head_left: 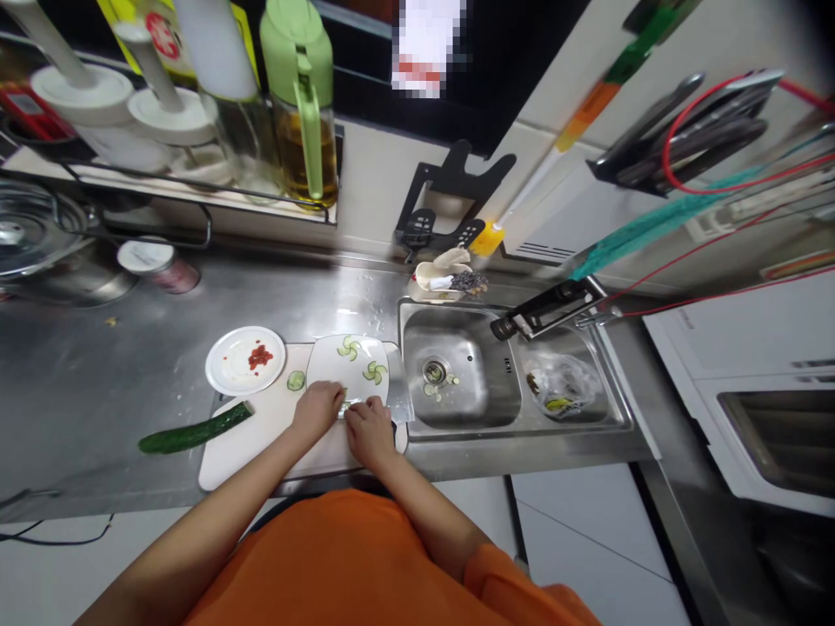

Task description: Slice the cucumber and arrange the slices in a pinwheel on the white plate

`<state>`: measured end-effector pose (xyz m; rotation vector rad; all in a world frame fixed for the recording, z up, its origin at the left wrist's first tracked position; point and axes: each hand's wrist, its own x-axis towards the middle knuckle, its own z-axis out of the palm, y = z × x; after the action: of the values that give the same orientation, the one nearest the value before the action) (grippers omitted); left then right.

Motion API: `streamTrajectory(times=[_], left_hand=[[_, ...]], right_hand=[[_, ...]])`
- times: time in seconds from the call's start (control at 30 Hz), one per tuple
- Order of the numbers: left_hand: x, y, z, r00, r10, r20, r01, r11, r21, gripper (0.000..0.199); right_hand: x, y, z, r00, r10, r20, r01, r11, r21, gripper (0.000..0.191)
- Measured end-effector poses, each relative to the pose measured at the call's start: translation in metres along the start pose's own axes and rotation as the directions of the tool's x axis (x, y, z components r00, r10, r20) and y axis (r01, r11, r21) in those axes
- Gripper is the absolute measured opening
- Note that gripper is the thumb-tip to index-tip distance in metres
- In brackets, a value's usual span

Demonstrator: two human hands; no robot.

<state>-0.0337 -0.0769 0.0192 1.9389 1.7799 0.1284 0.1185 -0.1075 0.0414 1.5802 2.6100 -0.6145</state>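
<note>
Steel counter [84, 374]: L hand [319, 409] & R hand [370, 435], fingers curled over white plate [358, 372] w/ cuc. slices [349, 348]; grip unclear. Sink [460, 432] edge just R of board [251, 448].

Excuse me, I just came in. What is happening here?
A person has the left hand and right hand close together over the near side of a white square plate; whatever they hold is mostly hidden. Two fans of cucumber slices lie farther back on the plate. To the left, a cucumber lies with one end over the cutting board.
</note>
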Motion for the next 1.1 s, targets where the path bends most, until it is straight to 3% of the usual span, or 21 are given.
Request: streamTrajectory(times=[0.47, 0.63, 0.73, 0.83, 0.97, 1.1], left_hand=[[-0.002, 0.002, -0.004, 1.000, -0.005, 0.020, 0.007, 0.998, -0.068, 0.024], [-0.005, -0.002, -0.016, 0.999, 0.002, -0.040, -0.006, 0.995, -0.102, 0.027], [-0.009, -0.019, -0.028, 0.988, -0.080, -0.132, 0.065, 0.992, -0.108, 0.029], [-0.014, -0.041, -0.040, 0.956, -0.231, -0.179, 0.221, 0.972, -0.074, 0.031], [-0.018, -0.060, -0.049, 0.919, -0.380, -0.108, 0.386, 0.922, 0.039, 0.033], [-0.015, -0.060, -0.049, 0.915, -0.400, -0.051, 0.403, 0.910, 0.092, 0.033]], right_hand=[[-0.002, -0.004, -0.004, 1.000, 0.022, 0.011, -0.022, 1.000, -0.003, 0.019], [-0.003, -0.003, -0.008, 0.998, 0.068, -0.013, -0.067, 0.997, 0.027, 0.020], [-0.003, -0.001, -0.011, 0.995, 0.096, -0.029, -0.094, 0.994, 0.053, 0.020], [-0.003, 0.001, -0.014, 0.991, 0.130, -0.031, -0.128, 0.989, 0.075, 0.021], [-0.003, 0.003, -0.013, 0.988, 0.149, -0.030, -0.146, 0.985, 0.089, 0.021], [-0.003, 0.002, -0.012, 0.990, 0.135, -0.028, -0.133, 0.989, 0.072, 0.020]])
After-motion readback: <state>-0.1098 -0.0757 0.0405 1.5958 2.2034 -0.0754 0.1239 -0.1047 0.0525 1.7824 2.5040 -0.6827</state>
